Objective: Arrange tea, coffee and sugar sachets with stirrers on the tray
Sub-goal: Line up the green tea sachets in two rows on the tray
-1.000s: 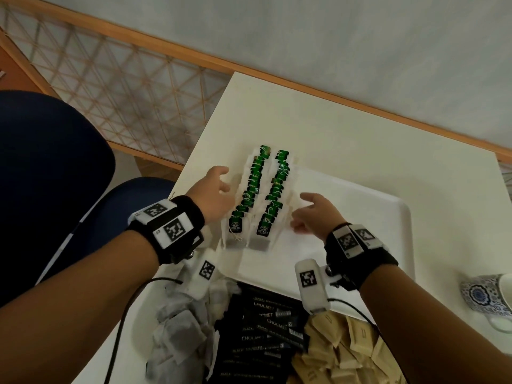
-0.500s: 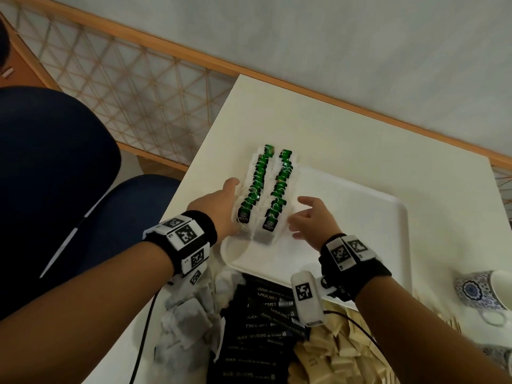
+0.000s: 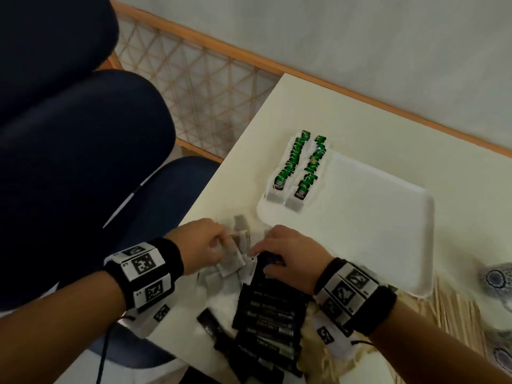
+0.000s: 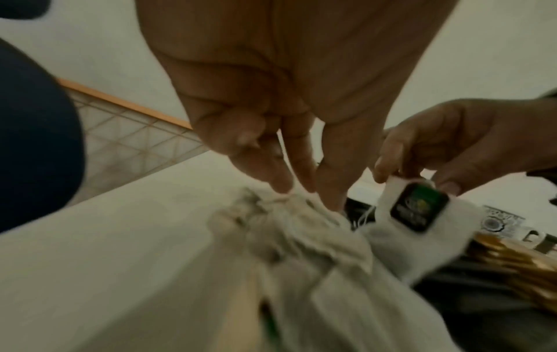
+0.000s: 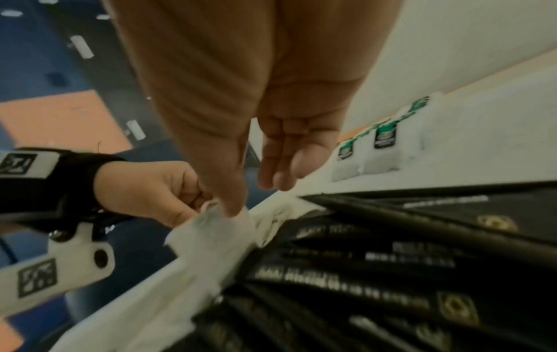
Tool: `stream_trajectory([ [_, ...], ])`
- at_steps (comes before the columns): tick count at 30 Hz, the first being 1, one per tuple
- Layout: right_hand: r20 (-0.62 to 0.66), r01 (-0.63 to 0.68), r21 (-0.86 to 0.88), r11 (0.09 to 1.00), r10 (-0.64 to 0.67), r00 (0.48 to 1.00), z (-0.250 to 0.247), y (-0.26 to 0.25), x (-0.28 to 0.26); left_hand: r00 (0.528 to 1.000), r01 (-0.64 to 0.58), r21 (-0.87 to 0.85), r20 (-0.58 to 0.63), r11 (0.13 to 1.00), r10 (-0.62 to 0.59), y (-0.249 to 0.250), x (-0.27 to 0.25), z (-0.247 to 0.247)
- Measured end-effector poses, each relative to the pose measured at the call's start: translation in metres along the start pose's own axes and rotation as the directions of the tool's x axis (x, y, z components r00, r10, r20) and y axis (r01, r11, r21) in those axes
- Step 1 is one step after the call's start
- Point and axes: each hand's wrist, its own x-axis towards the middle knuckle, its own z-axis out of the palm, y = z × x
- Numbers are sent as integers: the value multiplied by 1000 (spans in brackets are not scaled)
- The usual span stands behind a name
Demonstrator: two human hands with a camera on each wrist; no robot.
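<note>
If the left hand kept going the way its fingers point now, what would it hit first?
Most likely the loose tea bags: the left hand points its fingertips down into that pile, already at or almost on it. Blur hides actual contact. The right hand, pinching one tea bag, is off to the side.

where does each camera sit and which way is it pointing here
Head: above the table, looking down at the white tray, both forearms and wristbands showing.
Left wrist: under the left hand, looking along its fingers into the loose tea bags; the right hand pinches a tagged tea bag.
Right wrist: under the right hand, looking past the black sachets to the left hand.
Shared: the head and right wrist views both show the two tea bag rows.
</note>
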Motion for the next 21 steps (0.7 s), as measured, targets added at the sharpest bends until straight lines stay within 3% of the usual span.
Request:
stream_trajectory([
  [3,53,78,-166,983,-70,996,19,-7,-2,985,155,-19,-80,988,-156,-11,-18,20],
  [5,20,92,-235,968,-89,996,27,-11,0,965,237,-22,-110,971,-238,-11,-23,29],
  [10,-174,38,-112,993,-57,983,27,-10,-1,923,365,-12,-127,931,-364,5,-23,50],
  [13,-264,-60,9,998,60,963,16,-5,-9,926,365,-41,-85,930,-367,14,-17,55],
  [17,-387,-97,147,984,147,910,5,6,-21,969,246,-26,20,969,-245,24,-6,52],
  [21,-407,-131,156,979,185,895,-2,16,-31,987,163,8,-13,987,-163,25,-4,41],
])
